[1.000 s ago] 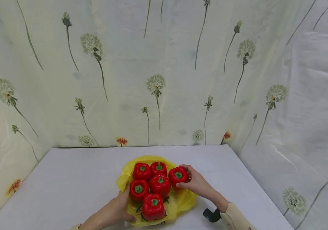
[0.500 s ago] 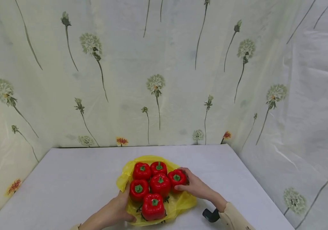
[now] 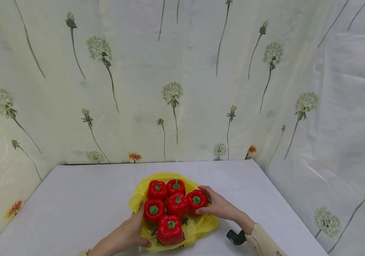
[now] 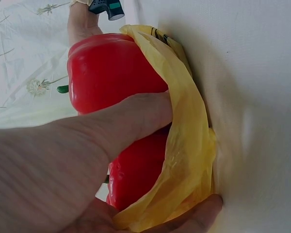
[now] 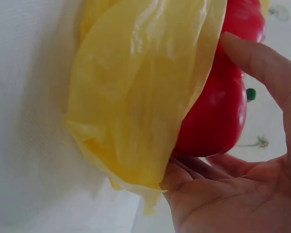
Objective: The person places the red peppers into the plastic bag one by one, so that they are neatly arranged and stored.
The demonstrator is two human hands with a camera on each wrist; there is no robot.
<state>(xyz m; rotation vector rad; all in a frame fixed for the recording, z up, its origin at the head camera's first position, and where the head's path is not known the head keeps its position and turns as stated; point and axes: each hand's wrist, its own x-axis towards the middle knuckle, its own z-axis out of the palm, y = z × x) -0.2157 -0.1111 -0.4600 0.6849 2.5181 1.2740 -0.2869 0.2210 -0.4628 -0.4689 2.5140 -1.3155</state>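
Note:
Several red bell peppers (image 3: 177,205) with green stems sit in a rolled-down yellow plastic bag (image 3: 200,229) at the front middle of the table. My left hand (image 3: 130,229) holds the bag's left side. In the left wrist view, one digit reaches inside the bag against the peppers, and other fingers (image 4: 206,211) lie along its outside. My right hand (image 3: 219,205) is around the rightmost bell pepper (image 3: 197,201), thumb on the near side and fingers behind. In the right wrist view, the thumb touches this pepper (image 5: 218,114), and the fingertips are partly hidden behind it.
A white table (image 3: 99,192) carries the bag. Flower-printed curtains (image 3: 195,89) hang behind it and at both sides. A dark cylindrical device (image 3: 236,237) is at the right wrist, by the beige sleeve (image 3: 265,241).
My right hand has brought the rightmost bell pepper slightly left and down into the bag beside the others. The left hand has stayed at the bag's side.

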